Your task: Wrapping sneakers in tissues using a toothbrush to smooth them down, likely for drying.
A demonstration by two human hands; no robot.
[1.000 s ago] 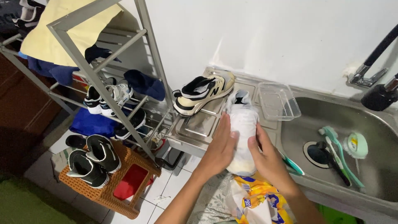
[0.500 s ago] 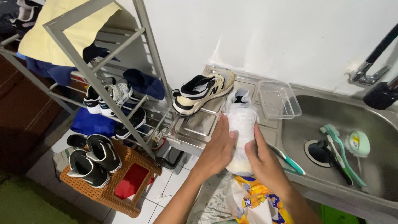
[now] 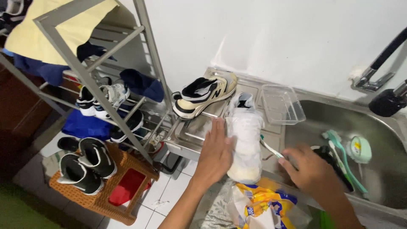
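My left hand [image 3: 214, 155] lies flat against the side of a shoe wrapped in white tissue [image 3: 243, 140], which sits on the steel drainboard [image 3: 188, 132]. My right hand [image 3: 308, 171] is off the wrapped shoe, fingers curled at the handle of a white and teal toothbrush [image 3: 268, 147] lying beside it. A second sneaker, cream and black [image 3: 204, 94], rests unwrapped behind the wrapped one.
A clear plastic tub [image 3: 282, 104] stands by the steel sink [image 3: 381, 127], which holds teal brushes [image 3: 341, 157] and a round sponge [image 3: 358, 149]. A metal rack [image 3: 85, 76] with shoes and cloths stands left, an orange basket [image 3: 97, 199] below. A yellow bag [image 3: 259, 205] lies near me.
My right hand has left the wrapped shoe and moved right to the toothbrush. My left hand stays pressed on the shoe.
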